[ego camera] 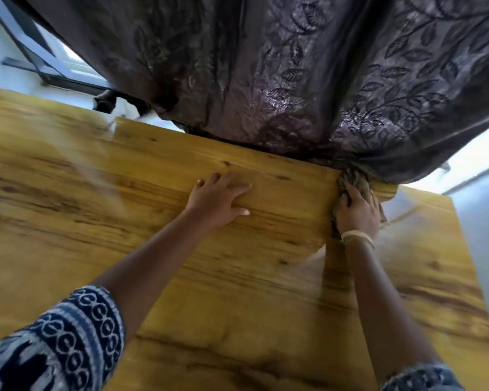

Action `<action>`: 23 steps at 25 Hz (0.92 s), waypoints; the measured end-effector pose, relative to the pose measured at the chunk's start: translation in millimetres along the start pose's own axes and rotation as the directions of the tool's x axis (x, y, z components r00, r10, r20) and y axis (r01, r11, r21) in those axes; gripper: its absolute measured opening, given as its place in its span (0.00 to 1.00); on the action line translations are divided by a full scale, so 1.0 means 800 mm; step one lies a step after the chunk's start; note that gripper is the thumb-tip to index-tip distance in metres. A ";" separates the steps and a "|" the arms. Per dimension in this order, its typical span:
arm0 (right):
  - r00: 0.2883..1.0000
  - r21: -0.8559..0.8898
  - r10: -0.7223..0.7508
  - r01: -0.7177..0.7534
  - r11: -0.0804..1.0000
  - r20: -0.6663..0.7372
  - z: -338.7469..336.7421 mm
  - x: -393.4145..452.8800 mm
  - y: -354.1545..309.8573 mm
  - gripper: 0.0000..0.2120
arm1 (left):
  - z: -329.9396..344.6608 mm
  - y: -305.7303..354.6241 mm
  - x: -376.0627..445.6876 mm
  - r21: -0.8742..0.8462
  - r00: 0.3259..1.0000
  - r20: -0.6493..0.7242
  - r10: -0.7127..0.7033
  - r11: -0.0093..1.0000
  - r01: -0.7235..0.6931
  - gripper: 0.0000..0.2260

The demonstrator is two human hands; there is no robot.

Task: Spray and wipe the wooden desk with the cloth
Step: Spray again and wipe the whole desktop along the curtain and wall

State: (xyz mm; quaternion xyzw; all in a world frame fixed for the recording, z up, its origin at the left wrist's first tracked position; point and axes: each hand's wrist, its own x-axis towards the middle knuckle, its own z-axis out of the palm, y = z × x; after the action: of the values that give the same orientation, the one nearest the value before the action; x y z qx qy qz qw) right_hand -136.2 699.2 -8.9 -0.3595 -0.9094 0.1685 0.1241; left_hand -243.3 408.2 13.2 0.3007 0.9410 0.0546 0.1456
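- The right hand point(357, 211) presses a crumpled brownish cloth point(350, 179) flat-fingered at the desk's point(237, 292) far right corner, against the curtain point(294, 80).
- The left hand point(219, 197) rests open, fingers spread, bracing on bare wood.
- Most of the unwiped glossy, grained top lies leftward and nearer; the right hand holds the wiper.
- No spray bottle shows.

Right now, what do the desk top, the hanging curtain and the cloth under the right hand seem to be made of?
Desk: yellow-brown wood or wood-look laminate, with visible grain, knots and a light sheen.
Curtain: dark woven fabric, glossy, with a leaf pattern and folds.
Cloth: soft crumpled textile, brownish; its weave is too blurred to tell.
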 end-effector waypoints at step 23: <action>0.847 0.081 -0.402 0.400 0.913 0.346 0.220 -0.244 -0.584 0.26 | -0.024 -0.409 -0.300 -0.597 0.679 -0.378 -0.629 0.726 0.340 0.09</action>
State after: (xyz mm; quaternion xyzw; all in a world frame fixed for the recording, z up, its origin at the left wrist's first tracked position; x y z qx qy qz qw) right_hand -344.2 205.6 -5.0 -0.1248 -0.9710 0.2037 -0.0089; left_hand -242.3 2.0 26.9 -0.0454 0.9416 0.3290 -0.0565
